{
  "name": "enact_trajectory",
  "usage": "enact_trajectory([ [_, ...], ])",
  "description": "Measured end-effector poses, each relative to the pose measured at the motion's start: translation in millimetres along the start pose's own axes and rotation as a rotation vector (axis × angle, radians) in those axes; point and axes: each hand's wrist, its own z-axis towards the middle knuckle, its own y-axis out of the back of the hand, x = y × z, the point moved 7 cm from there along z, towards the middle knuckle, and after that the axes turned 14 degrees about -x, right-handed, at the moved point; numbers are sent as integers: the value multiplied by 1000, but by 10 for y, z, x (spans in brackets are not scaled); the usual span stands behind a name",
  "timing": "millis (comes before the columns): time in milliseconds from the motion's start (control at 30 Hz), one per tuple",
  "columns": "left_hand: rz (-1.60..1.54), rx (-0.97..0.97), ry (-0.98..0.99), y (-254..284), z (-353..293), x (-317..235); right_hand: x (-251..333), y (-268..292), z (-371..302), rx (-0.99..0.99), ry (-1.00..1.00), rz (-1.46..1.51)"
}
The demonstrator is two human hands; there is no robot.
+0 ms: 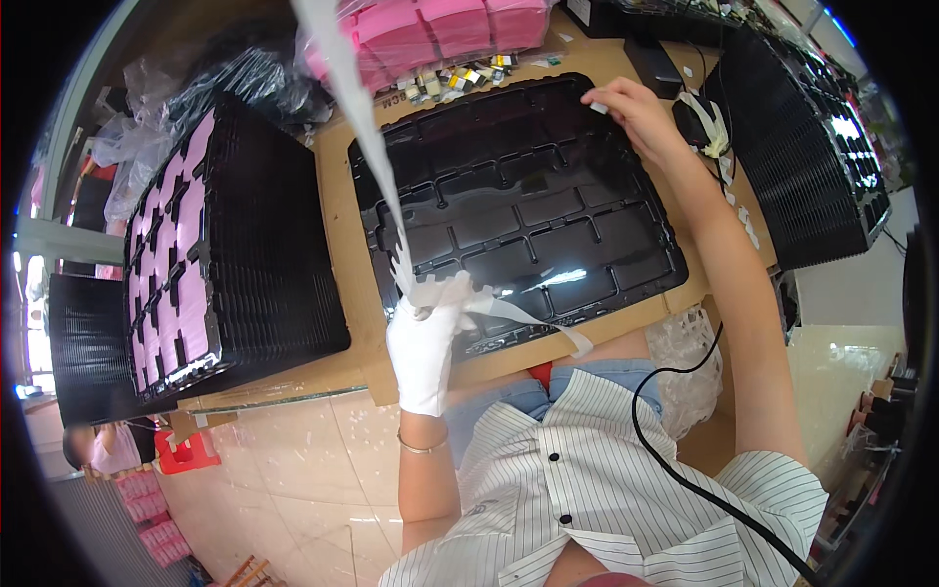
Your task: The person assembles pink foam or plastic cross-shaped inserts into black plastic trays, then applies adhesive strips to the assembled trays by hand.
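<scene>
A black plastic tray (pixel 528 210) with shallow divided compartments lies flat in front of me. At its near left edge my left hand (pixel 423 342), in a white glove, is closed around a long white strip (pixel 367 137) with a notched edge. One length of the strip rises past the tray's left side to the top of the view; a loose tail curls over the near edge. My bare right hand (pixel 636 115) is at the tray's far right corner. Its fingertips pinch a small white piece (pixel 599 107), perhaps a sticker.
A tall stack of black trays (pixel 274 245) with pink contents stands left, another stack (pixel 802 147) at the right. Behind the tray lie small yellow, white and black pieces (pixel 460 78) and bagged pink items (pixel 430 29). Cardboard (pixel 342 225) covers the table. A black cable (pixel 675 470) crosses my shirt.
</scene>
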Motion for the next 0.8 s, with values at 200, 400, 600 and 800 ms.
enact_trajectory([
  [200,-48,-116,15,154,-191,-127,213,-1062,-1473,326,-452,434],
  [400,-55,-172,-28,316,-319,-96,380,-1640,-2307,423,-442,-10],
  [600,135,-128,28,505,-318,-88,512,-1740,-2389,387,257,-234],
  [800,34,-149,26,619,-203,-10,786,-1839,-2772,398,1127,-206],
])
